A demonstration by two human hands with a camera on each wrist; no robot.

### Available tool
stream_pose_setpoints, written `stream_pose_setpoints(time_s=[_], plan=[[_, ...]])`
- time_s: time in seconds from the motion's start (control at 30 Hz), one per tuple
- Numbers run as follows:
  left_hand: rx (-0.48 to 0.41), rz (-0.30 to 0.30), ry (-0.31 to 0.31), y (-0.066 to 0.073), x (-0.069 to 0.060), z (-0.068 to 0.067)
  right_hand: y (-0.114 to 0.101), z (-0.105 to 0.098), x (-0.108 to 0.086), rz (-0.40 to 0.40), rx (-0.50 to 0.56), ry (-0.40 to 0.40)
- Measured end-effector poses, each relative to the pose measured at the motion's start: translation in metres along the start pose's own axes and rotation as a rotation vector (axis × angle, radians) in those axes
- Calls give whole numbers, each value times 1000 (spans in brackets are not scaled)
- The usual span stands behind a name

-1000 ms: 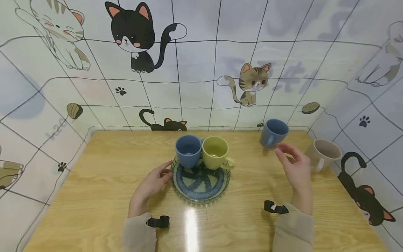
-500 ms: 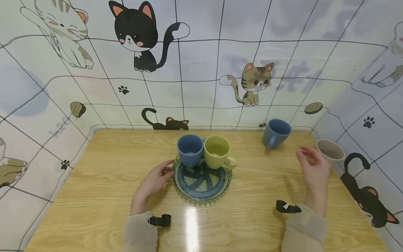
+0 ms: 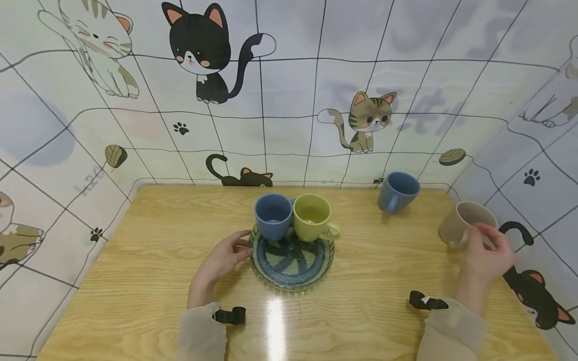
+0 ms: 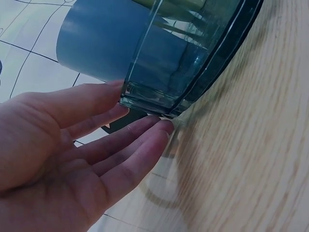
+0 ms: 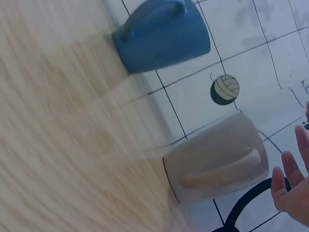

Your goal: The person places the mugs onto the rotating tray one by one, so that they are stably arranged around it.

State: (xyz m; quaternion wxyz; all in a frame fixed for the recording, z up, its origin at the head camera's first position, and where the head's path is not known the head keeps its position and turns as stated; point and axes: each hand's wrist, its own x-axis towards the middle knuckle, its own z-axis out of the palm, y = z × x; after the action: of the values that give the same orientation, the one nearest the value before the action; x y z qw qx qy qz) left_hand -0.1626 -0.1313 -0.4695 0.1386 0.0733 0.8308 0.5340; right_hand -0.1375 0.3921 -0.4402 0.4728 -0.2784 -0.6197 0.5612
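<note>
My left hand point(image 3: 226, 258) rests at the left edge of a patterned glass plate point(image 3: 289, 278), fingertips touching its rim. In the left wrist view, the fingers of my left hand point(image 4: 72, 140) are loosely bent at the plate's clear edge point(image 4: 149, 99). On the back of the plate stand a blue mug point(image 3: 273, 220) and a yellow-green mug point(image 3: 310, 220), side by side and upright. Near a beige mug point(image 3: 456, 228) is my right hand point(image 3: 489, 253), fingers loosely bent. The right wrist view shows my right hand point(image 5: 294, 193) apart from the beige mug point(image 5: 217, 164), above its rim.
Another blue mug point(image 3: 398, 193) stands upright at the back right of the wooden table point(image 3: 135, 260). A cat-printed sheet point(image 3: 289, 90) rises behind the table and along both sides. Something blue, mostly hidden, shows behind the mugs on the plate.
My right hand has moved right, from near the standing blue mug to the beige mug. My left hand stays at the plate's edge. The view has shifted slightly.
</note>
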Motion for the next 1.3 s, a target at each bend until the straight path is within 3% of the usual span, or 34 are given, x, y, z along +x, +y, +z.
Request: stream_pose_setpoints(time_s=[0.13, 0.4, 0.63, 0.93, 1.3], plan=[[4, 2, -2, 1, 0, 0, 7, -9, 8, 84, 74, 30], [-20, 6, -28, 4, -4, -2, 18, -14, 5, 241, 48, -46], [-19, -12, -29, 5, -4, -2, 27, -15, 2, 286, -71, -104], [-4, 37, -48, 3, -4, -3, 28, -19, 0, 328, -184, -167], [-2, -18, -44, 4, -4, -3, 28, -19, 0, 339, -199, -179]])
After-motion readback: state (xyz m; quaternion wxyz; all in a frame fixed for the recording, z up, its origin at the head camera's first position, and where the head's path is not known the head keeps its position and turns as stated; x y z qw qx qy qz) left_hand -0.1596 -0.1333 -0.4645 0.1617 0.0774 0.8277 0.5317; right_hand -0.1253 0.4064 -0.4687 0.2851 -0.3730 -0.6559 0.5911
